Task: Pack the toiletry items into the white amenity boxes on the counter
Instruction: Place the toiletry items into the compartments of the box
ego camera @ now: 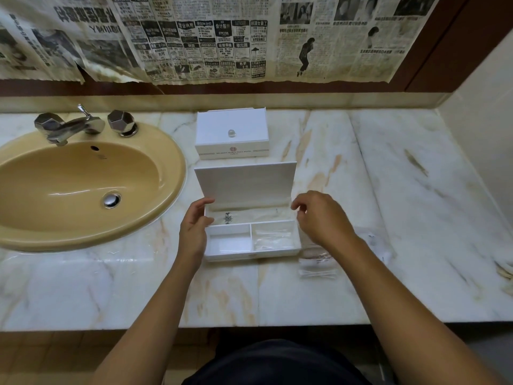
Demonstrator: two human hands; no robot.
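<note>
An open white amenity box [251, 252] sits on the marble counter, its lid [245, 182] standing up at the back. Inside it a wrapped item with a dark emblem [228, 218] lies in the long back compartment. A clear packet [273, 236] fills the front right compartment and the front left one holds nothing. My left hand [194, 227] holds the box's left side, thumb on the rim. My right hand [319, 218] hovers over the box's right end, fingers loosely curled with nothing in them. A second white box [231, 134], closed, stands behind.
Clear packets of cotton buds [317, 269] and other wrapped items [372, 240] lie on the counter right of the box. A tan sink [77, 187] with a chrome tap [69, 126] fills the left. Newspaper covers the wall behind, and a white side wall bounds the counter at right.
</note>
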